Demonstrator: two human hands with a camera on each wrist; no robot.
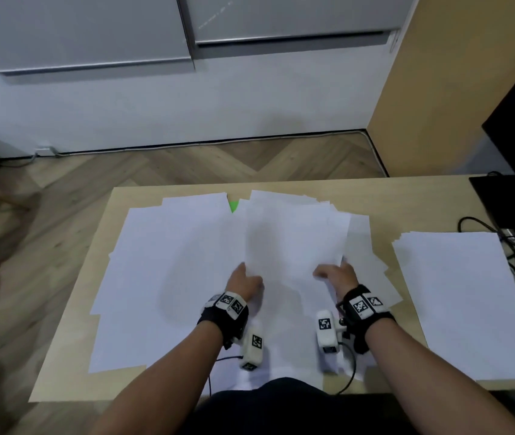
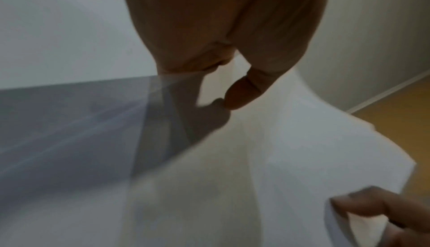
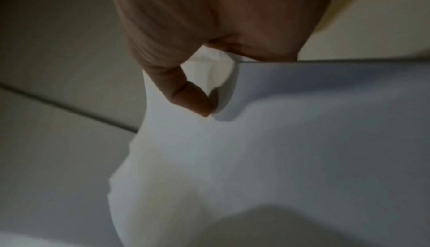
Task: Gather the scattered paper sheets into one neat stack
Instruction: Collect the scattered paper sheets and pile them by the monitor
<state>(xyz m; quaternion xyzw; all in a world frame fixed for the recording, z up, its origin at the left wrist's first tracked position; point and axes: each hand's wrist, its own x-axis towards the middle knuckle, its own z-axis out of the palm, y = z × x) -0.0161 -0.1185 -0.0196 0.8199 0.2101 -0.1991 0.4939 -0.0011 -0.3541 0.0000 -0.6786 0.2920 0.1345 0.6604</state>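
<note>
Left hand (image 1: pixel 247 285): pinches near left edge of raised sheets (image 1: pixel 295 237).
Right hand (image 1: pixel 338 276): pinches near right edge of same sheets.
Scattered sheets (image 1: pixel 162 277): spread over table (image 1: pixel 61 365).
Separate stack (image 1: pixel 466 302): right side of table.

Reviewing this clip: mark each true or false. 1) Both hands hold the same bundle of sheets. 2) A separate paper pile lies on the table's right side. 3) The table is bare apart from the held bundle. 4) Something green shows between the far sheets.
1) True: the left hand and right hand grip one bundle of sheets.
2) True: a separate pile lies there.
3) False: loose sheets cover the table.
4) True: a green patch shows.
</note>
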